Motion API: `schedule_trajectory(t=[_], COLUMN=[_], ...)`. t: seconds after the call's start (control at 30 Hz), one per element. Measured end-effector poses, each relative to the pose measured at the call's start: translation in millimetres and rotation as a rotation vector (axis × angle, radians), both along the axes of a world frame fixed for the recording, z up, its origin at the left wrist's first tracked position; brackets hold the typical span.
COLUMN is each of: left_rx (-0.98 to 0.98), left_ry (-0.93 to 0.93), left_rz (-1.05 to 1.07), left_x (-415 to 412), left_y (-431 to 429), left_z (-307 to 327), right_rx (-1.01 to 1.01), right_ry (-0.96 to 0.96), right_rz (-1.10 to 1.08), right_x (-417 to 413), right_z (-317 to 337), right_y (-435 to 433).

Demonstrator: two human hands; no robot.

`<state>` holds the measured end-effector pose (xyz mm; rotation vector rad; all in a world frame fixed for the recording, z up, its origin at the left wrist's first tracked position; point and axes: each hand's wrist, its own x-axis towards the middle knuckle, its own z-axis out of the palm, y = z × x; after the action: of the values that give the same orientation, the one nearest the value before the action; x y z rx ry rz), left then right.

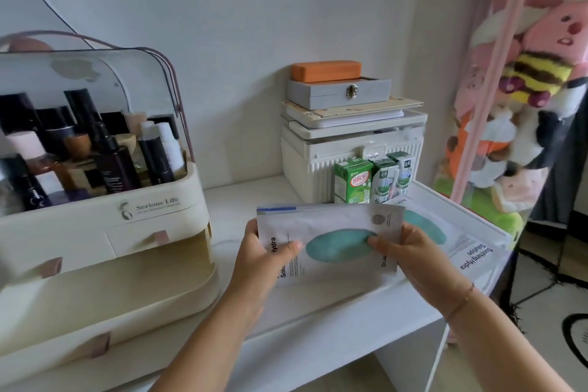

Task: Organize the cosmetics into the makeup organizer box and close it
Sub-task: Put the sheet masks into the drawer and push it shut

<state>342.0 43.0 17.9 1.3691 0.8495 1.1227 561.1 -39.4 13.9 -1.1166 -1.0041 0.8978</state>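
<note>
Both hands hold a small stack of flat white sheet-mask sachets [331, 242] just above the white tabletop [286, 305]. Left hand [264, 259] grips the stack's left edge, thumb closed over the front face, fingers behind. Right hand [404, 256] pinches the right side, thumb pressed on the green oval print, fingers folded behind. A thin bracelet [461, 302] sits on the right wrist. Sachets are fanned slightly; the topmost reads "Hydra" sideways.

More sachets [467, 245] of the same kind lie flat on the tabletop to the right, partly under the held stack, text "Soothing Hydra Solution" visible.

Makeup organizer box [105, 232], cream plastic, stands at left on the table, well apart from the hands. Its clear domed lid [79, 79] is raised. Upper compartment is packed with upright bottles and tubes [108, 153], mostly dark, some white. One lower drawer [105, 293] is pulled out; its inside is not visible from here.

Behind the hands: a ribbed white storage bin [350, 153] against the wall, with a grey latched case [339, 92] and an orange case [326, 70] stacked on top. Three small drink cartons [372, 181] stand in front of the bin. Plush toys [525, 105] hang at far right.
</note>
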Motion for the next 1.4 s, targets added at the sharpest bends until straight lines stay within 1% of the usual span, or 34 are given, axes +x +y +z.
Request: schedule_trajectory(t=[0.13,0.23,0.3,0.4,0.43,0.5,0.6,0.7,0.8,0.93,1.03,1.23,1.3,1.4], left_rx=[0.027,0.074,0.135,0.272,0.323,0.407,0.431,0.402,0.371,0.338,0.330,0.260,0.249,0.303], left_ry=[0.046,0.114,0.139,0.146,0.144,0.140,0.197,0.352,0.566,0.730,0.761,0.836,0.827,0.769], left_rz=[-0.038,-0.019,0.007,0.048,0.084,0.228,0.513,0.716,0.789,0.736,0.608,0.163,0.119,0.203], left_x=[-4,-5,-6,-15,-23,-47,-98,-155,-204,-243,-253,-268,-276,-286], left_y=[-4,-12,-19,-35,-39,-43,-43,-40,-35,-31,-32,-35,-32,-26], left_z=[-5,-6,-2,22,32,50,65,65,53,37,29,37,38,37], right_rx=[-0.007,0.031,0.063,0.128,0.153,0.205,0.227,0.135,0.038,0.087,0.103,0.031,0.019,0.030], right_ry=[0.018,-0.040,-0.048,-0.024,-0.031,-0.070,-0.126,-0.209,-0.346,-0.607,-0.785,-0.884,-0.900,-0.941], right_rz=[-0.046,-0.126,-0.195,-0.262,-0.266,-0.236,-0.153,-0.110,-0.098,-0.139,-0.075,-0.003,0.066,0.142], right_x=[-6,-15,-21,-33,-41,-64,-118,-175,-222,-252,-251,-239,-237,-236], right_z=[-15,-18,-17,-3,6,27,51,55,45,27,25,35,36,35], right_y=[-3,-6,-9,-14,-14,-12,3,24,40,43,43,37,36,37])
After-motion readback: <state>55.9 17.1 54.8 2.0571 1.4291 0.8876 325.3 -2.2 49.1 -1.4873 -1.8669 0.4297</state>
